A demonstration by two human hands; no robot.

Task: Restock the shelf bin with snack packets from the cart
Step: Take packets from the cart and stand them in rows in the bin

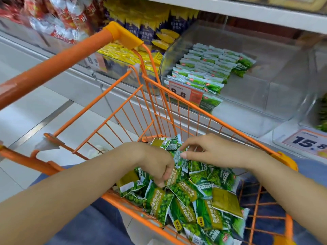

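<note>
Bin is sitting maybe half full; both hands are gathering: left hand gripping cart packets, right hand pinching one.

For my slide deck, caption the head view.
Both hands gather green snack packets in the orange cart.
</note>
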